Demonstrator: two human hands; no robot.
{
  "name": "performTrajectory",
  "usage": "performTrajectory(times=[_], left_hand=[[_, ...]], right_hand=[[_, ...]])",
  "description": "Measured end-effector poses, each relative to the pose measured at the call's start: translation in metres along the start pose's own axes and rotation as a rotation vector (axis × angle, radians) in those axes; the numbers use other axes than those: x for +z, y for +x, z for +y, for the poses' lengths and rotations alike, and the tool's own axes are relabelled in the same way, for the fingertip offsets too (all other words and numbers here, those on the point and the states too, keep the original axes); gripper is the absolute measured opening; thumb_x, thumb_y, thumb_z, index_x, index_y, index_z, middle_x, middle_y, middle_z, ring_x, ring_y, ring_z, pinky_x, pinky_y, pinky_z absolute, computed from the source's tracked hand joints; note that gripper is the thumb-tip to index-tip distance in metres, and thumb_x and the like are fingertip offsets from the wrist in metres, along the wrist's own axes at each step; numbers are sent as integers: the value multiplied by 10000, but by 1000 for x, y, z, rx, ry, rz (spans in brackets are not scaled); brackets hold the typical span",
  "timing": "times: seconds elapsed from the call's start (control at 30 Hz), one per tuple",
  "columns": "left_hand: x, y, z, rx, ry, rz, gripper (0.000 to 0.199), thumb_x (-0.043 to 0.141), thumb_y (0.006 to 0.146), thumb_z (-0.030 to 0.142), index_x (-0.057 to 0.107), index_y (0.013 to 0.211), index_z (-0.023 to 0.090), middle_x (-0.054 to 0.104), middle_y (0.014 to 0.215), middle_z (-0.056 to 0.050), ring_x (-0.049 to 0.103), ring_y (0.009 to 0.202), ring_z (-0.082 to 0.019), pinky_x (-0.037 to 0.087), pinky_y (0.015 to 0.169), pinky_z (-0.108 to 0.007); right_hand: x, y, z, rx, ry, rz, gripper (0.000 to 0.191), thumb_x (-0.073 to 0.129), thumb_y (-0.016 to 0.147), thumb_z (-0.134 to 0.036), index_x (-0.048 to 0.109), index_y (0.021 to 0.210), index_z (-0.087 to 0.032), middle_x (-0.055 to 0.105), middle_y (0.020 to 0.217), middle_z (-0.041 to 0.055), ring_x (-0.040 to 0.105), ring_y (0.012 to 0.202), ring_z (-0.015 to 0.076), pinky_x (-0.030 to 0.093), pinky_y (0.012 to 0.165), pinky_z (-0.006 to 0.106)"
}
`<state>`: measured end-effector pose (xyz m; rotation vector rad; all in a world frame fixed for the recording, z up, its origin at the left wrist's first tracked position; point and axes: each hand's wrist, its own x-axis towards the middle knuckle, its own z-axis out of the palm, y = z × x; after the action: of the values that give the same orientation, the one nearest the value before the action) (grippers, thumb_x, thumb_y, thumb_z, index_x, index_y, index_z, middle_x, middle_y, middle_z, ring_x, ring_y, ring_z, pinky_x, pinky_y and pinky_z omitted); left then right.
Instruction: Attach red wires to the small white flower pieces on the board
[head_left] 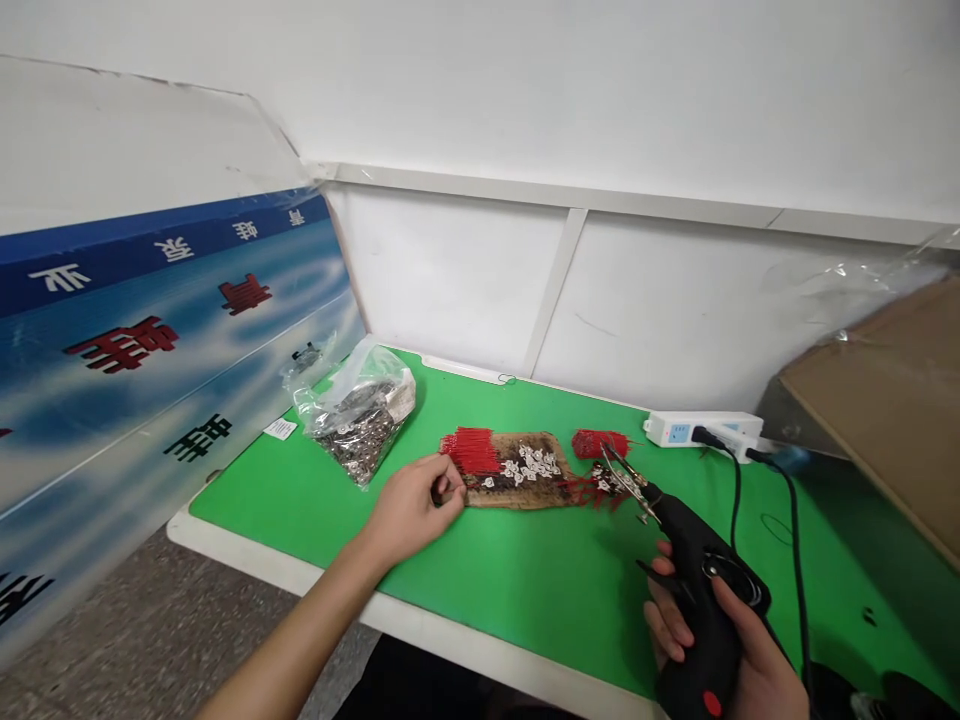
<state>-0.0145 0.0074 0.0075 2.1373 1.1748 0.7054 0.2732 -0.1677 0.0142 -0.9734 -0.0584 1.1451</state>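
Note:
My right hand (705, 620) is wrapped round the black grip of a soldering gun (694, 545). The gun's metal tip end points up and left, over a small dark heap of red wires and bits (604, 485). At the left edge of a scorched brown board (517, 495), my left hand (416, 505) has its thumb and fingers closed together; what they pinch is too small to make out. A row of red wires (472, 450) lies on the board's left part, just above those fingertips. Several small silvery metal tabs (536, 463) are scattered over the board's middle.
A clear plastic bag of small metal parts (367, 420) lies at the back left. Behind the gun are a bundle of red wires (600, 442) and a white power strip (705, 430) with black cords. A cardboard box (885, 400) stands right of the green tabletop (525, 590).

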Motion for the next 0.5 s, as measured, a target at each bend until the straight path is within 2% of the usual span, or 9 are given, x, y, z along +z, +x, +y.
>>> performTrajectory(times=[0.1,0.2,0.3,0.4,0.47,0.5], left_hand=[[-2,-2,2,26,-43,31,161,557,908,296,636,854,166,560,784,-2,518,729,-126,356,678,-258],[4,1,18,61,-91,49,164,564,912,295,646,848,168,551,763,-2,517,728,-125,362,680,-254],[29,20,48,126,-133,10,118,597,871,269,645,819,175,565,757,8,514,705,-117,359,652,-252],[62,54,81,132,-138,-1,75,615,857,249,642,843,180,611,807,17,542,727,-116,375,661,-258],[72,72,100,152,-79,-54,132,658,868,287,665,954,188,637,878,6,580,816,-145,412,713,-274],[69,75,109,166,-36,-57,225,690,870,326,671,1044,184,643,930,-10,594,875,-165,432,758,-290]], right_hand=[[4,0,0,-23,54,23,393,739,837,-372,720,1164,-155,607,1041,79,362,616,84,418,467,196],[5,-1,0,-67,138,36,379,716,857,-344,707,1168,-128,584,984,60,346,617,77,411,466,182],[3,-1,-1,-95,205,32,363,700,874,-319,697,1157,-93,555,939,45,341,622,73,413,474,177],[2,0,-1,-104,216,14,370,694,876,-313,694,1164,-80,557,954,55,338,622,74,409,472,181],[2,1,-1,-110,201,-10,363,688,880,-315,699,1160,-83,557,961,58,337,621,75,411,476,183],[2,1,-2,-120,188,-25,349,683,884,-313,704,1146,-84,557,963,58,336,619,74,412,478,183]])
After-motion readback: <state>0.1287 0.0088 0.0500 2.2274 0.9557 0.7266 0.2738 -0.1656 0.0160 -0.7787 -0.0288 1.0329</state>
